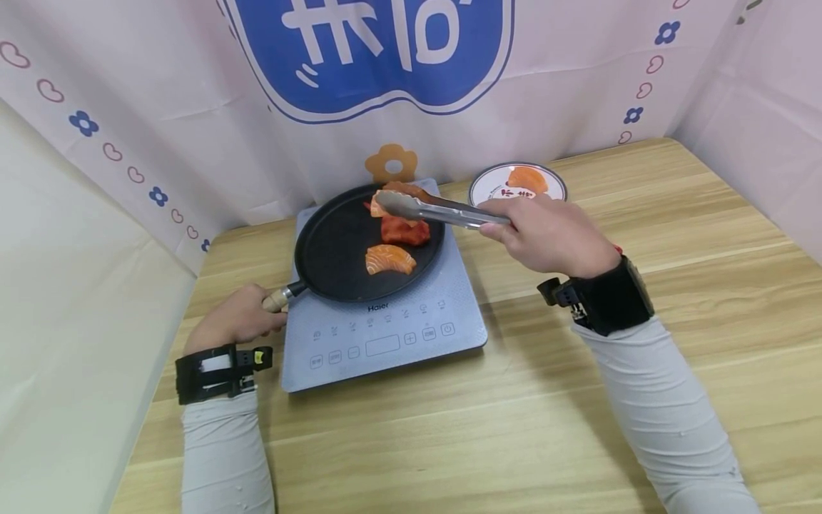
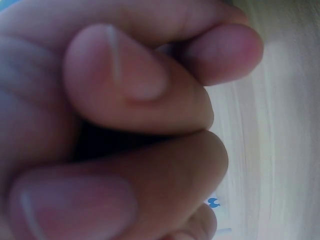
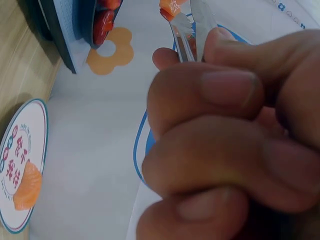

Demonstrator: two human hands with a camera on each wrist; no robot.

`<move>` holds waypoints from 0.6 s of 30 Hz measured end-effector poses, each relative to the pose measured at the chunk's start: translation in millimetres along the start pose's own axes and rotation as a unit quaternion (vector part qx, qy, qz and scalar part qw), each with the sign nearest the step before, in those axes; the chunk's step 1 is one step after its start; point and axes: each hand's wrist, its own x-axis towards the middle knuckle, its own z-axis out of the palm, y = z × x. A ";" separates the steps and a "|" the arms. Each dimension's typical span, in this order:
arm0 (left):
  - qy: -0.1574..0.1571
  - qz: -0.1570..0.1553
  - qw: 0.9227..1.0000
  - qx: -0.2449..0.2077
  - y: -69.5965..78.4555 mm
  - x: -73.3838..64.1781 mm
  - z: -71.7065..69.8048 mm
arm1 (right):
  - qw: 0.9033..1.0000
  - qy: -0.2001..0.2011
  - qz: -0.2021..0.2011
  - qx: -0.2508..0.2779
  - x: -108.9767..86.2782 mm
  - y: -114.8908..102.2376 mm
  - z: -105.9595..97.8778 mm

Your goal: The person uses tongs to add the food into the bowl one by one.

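My left hand (image 1: 234, 318) grips the wooden handle (image 1: 276, 300) of a black frying pan (image 1: 337, 246); its curled fingers fill the left wrist view. My right hand (image 1: 555, 232) holds metal tongs (image 1: 452, 213) whose tips are over the pan's far right part. Between the tips is an orange salmon piece (image 3: 171, 7), seen in the right wrist view. Beneath and beside them, a red glossy piece (image 1: 403, 230) and a white-striped salmon slice (image 1: 389, 258) lie in the pan. Another reddish-orange piece (image 1: 406, 189) shows behind the tongs, partly hidden.
The pan sits on a grey induction cooker (image 1: 385, 364) with a touch panel at its front. Behind my right hand, a round white plate (image 1: 483, 188) carries one salmon slice (image 1: 528, 178). A printed cloth (image 1: 212, 143) hangs along the wooden table's (image 1: 411, 442) back edge.
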 end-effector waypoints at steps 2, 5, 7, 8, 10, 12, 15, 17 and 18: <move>0.000 -0.003 1.000 0.000 0.1 -0.1 -0.1 | 1.000 -0.001 -0.005 -0.002 0.5 -2.8 1.4; 0.000 -0.006 1.000 0.000 -0.2 -0.5 -0.3 | 1.000 -0.006 -0.012 -0.001 1.3 -7.7 3.1; 0.000 -0.002 1.000 -0.001 -0.9 -0.7 -0.4 | 1.000 -0.009 -0.015 -0.002 2.2 -9.9 4.8; 0.001 0.000 1.000 -0.001 -0.8 -0.7 -0.4 | 1.000 -0.010 -0.017 -0.002 2.6 -10.8 5.6; 0.001 0.000 1.000 -0.003 -0.7 -0.4 -0.4 | 1.000 -0.014 -0.019 0.000 3.2 -12.2 7.4; 0.001 0.001 1.000 -0.004 -0.5 -0.2 -0.4 | 1.000 -0.015 -0.020 -0.002 4.2 -13.1 9.7; 0.000 -0.001 1.000 -0.004 0.3 0.2 -0.5 | 1.000 -0.019 -0.021 0.001 5.1 -15.7 12.1; -0.001 0.000 1.000 -0.004 0.3 0.1 -0.6 | 0.999 -0.023 -0.022 -0.002 6.1 -18.0 13.5; 0.000 0.001 1.000 -0.004 0.3 0.2 -0.6 | 0.999 -0.025 -0.024 -0.002 6.2 -19.2 14.0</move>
